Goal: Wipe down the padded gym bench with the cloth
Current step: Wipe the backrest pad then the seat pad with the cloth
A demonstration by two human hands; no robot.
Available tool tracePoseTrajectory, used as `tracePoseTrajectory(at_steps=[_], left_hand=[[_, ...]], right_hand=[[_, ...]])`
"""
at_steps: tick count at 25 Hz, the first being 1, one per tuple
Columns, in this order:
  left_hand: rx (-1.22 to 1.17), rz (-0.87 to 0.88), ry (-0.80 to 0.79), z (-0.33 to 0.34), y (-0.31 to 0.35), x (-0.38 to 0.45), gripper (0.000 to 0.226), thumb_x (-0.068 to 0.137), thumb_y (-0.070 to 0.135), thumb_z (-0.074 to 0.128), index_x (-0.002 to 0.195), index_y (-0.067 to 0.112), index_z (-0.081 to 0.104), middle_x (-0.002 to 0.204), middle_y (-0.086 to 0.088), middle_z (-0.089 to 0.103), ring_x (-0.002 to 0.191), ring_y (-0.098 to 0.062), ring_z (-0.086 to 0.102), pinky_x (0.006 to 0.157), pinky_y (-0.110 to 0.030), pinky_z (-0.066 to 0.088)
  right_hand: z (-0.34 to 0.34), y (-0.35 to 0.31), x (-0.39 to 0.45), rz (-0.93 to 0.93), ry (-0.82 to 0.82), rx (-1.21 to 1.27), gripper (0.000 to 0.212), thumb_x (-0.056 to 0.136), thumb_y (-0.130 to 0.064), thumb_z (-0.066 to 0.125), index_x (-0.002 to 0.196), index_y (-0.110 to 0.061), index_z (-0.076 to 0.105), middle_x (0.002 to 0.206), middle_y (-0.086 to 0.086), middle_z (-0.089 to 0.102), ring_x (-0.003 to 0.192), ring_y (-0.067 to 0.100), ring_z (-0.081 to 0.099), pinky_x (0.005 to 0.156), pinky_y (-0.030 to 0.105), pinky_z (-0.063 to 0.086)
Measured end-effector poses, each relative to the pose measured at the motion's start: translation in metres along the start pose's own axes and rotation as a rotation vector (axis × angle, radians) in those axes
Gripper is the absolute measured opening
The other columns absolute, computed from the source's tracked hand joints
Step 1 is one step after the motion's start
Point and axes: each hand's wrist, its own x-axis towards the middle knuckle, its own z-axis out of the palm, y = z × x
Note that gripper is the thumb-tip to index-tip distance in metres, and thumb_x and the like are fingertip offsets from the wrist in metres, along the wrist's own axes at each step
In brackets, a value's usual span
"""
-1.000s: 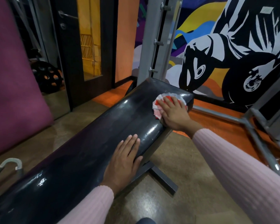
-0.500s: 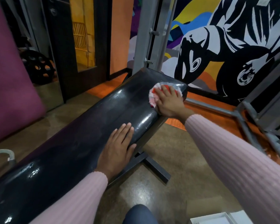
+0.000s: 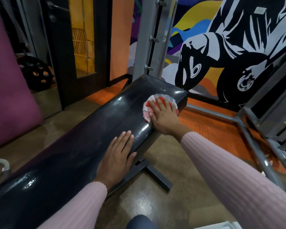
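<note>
Right hand (image 3: 163,117) flat on red-and-white cloth (image 3: 157,103) atop glossy black padded bench (image 3: 92,129); left hand (image 3: 116,158) open, fingers straight on the padding.

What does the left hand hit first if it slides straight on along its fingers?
Nothing soon: the left hand lies flat on the bench pad, fingers pointing up its length. Bare pad ahead, then likely the cloth under the right hand, though it may pass just left of it.

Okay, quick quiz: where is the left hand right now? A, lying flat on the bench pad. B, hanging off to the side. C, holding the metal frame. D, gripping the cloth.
A: the left hand lies flat, fingers straight, on the black bench; the right hand presses the cloth.
</note>
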Motion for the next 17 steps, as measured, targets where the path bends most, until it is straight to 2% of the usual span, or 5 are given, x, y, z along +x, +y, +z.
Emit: tracePoseTrajectory(at_steps=[4,10,12,15,17], left_hand=[[-0.016,0.004,-0.002,0.000,0.000,0.000,0.057,0.099,0.041,0.029,0.146,0.010,0.035,0.154,-0.005,0.031,0.144,-0.016,0.022,0.116,-0.034,0.018],[-0.009,0.004,0.006,0.001,-0.001,0.000,0.057,0.099,0.042,0.026,0.145,0.010,0.035,0.154,-0.005,0.031,0.144,-0.016,0.022,0.116,-0.036,0.022],[-0.011,0.004,0.001,0.000,-0.001,0.001,0.057,0.100,0.043,0.025,0.145,0.010,0.036,0.154,-0.006,0.031,0.144,-0.017,0.023,0.116,-0.035,0.020],[-0.001,0.003,0.005,0.000,-0.002,0.001,0.058,0.101,0.045,0.021,0.145,0.011,0.035,0.154,-0.006,0.032,0.143,-0.017,0.024,0.116,-0.033,0.017],[-0.004,0.000,0.008,0.000,-0.002,0.000,0.057,0.100,0.044,0.024,0.146,0.011,0.034,0.154,-0.006,0.031,0.143,-0.017,0.024,0.117,-0.033,0.018]], right_hand=[[0.000,0.026,-0.035,-0.167,-0.004,-0.126,0.065,0.094,-0.055,0.001,0.154,-0.032,-0.001,0.164,-0.004,-0.005,0.150,0.021,-0.011,0.119,0.051,-0.009],[-0.013,0.012,0.016,0.087,-0.062,-0.073,0.061,0.099,-0.051,0.018,0.154,-0.031,0.003,0.164,0.000,-0.003,0.150,0.026,-0.011,0.114,0.055,-0.013],[-0.009,-0.003,0.011,0.023,-0.079,-0.077,0.060,0.100,-0.051,0.016,0.154,-0.031,0.000,0.164,0.002,-0.007,0.149,0.027,-0.014,0.115,0.051,-0.014],[0.000,0.006,-0.022,-0.201,-0.066,-0.103,0.061,0.098,-0.054,0.011,0.154,-0.033,-0.004,0.163,0.000,-0.010,0.149,0.024,-0.015,0.118,0.046,-0.010],[-0.003,0.026,-0.031,-0.213,-0.071,-0.101,0.064,0.095,-0.059,0.007,0.153,-0.036,-0.006,0.163,-0.004,-0.011,0.149,0.021,-0.015,0.119,0.045,-0.007]])
